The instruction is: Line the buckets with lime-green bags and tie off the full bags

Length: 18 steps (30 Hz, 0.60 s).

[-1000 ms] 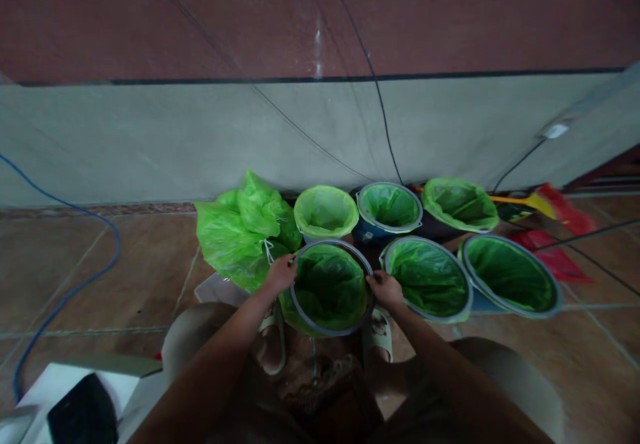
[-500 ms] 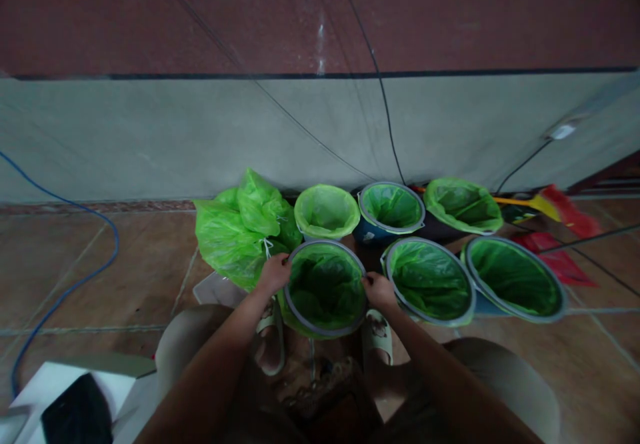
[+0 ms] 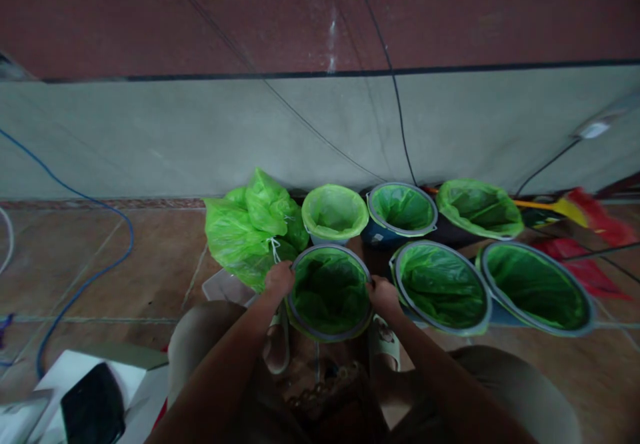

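Note:
Between my knees stands a trash bin (image 3: 330,291) with a grey rim and a green bag lining its inside. My left hand (image 3: 280,281) is closed on the left side of that rim. On the opposite side my right hand (image 3: 384,295) grips the rim too, its fingertips partly hidden. Just beyond my left hand lie knotted green plastic bags (image 3: 250,224) with a white tie. Close to the right of my right hand is another grey-rimmed lined bin (image 3: 443,287).
More lined bins, such as a pale one (image 3: 334,212) and a blue one (image 3: 401,207), line the wall. A red dustpan (image 3: 580,267) lies at the right. A blue cable (image 3: 100,274) crosses the floor at left, near a white box (image 3: 145,391) with a dark phone-like object (image 3: 94,404).
The whole view has shifted slightly left, so the things appear further right. Both hands stay on the rim of the same bin.

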### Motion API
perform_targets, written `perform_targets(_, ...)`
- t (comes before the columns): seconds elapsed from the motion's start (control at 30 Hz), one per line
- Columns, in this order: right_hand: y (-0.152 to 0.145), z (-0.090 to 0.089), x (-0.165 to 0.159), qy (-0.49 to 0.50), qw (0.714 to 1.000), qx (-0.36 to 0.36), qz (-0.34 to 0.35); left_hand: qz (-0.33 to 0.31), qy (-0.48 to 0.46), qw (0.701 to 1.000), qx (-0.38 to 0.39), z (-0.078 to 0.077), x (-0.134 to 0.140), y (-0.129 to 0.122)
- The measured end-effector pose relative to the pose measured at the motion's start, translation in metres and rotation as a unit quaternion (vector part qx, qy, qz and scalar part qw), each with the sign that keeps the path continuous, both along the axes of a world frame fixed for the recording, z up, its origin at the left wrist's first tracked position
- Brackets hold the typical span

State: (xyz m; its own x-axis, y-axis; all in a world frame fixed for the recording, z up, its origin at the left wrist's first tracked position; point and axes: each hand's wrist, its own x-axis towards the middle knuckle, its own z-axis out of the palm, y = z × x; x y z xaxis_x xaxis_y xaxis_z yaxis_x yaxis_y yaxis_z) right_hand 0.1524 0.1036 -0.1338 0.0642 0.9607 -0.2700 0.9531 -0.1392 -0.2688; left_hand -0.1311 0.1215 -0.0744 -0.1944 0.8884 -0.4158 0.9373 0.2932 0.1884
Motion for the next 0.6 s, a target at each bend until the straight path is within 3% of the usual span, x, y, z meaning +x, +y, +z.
perform_targets(0.27,0.002,0.0,-0.002,-0.003,1.0,-0.021,0.002,0.016,0.004,1.0,-0.004,-0.014,0.003,0.004)
perform_targets(0.6,0.01,0.008,-0.004,0.016,0.997,-0.08,-0.001,0.065,-0.016,0.998,0.007,-0.021,0.004,0.009)
